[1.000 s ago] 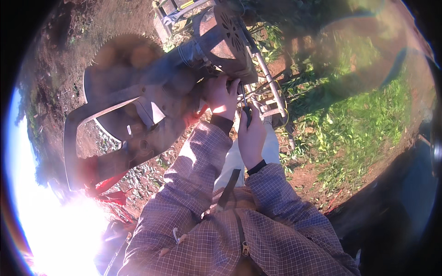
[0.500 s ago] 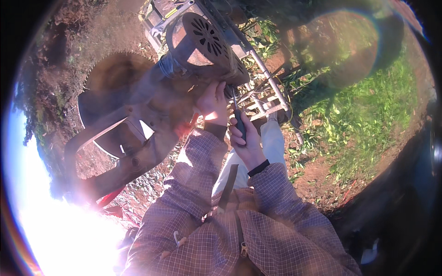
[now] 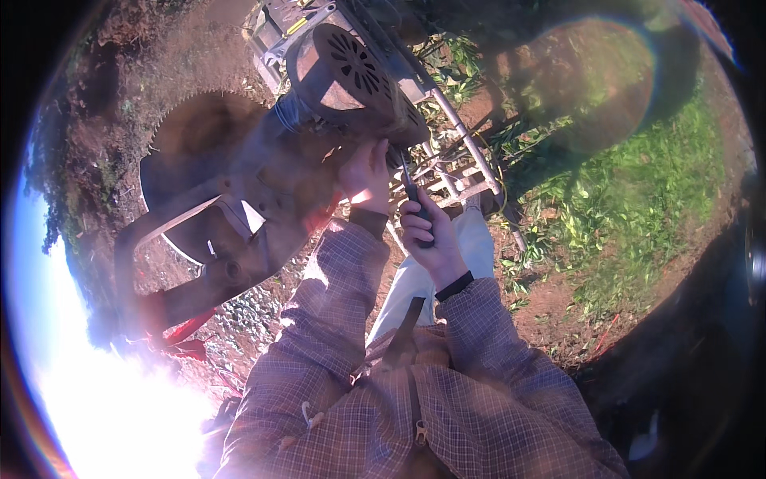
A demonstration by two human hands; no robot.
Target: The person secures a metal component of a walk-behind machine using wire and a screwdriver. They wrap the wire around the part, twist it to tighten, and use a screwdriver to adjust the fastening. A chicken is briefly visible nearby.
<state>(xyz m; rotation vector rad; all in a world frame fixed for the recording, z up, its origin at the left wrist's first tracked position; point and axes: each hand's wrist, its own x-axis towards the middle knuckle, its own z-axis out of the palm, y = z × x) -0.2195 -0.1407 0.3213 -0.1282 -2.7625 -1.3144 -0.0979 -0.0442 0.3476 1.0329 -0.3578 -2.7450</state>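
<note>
A saw with a large round toothed blade, a looped handle and a vented motor housing fills the upper left. Against the underside of that housing my left hand is raised, its fingers drawn together. Part of them sits in shade, and whatever they pinch is hidden. In my right hand is a screwdriver, the dark handle wrapped by my fingers. Its shaft points up toward the housing's lower edge, close beside my left fingertips; the tip's contact is hard to make out.
Behind the housing stands a metal frame with long rails, carrying a yellow-marked tool. Leafy cuttings and grass cover the ground on the right. Something red lies below the saw handle, near strong sun glare.
My right hand has turned slightly around the screwdriver, and less of its handle shows. My left hand stays at the housing. The saw sits marginally lower in view.
</note>
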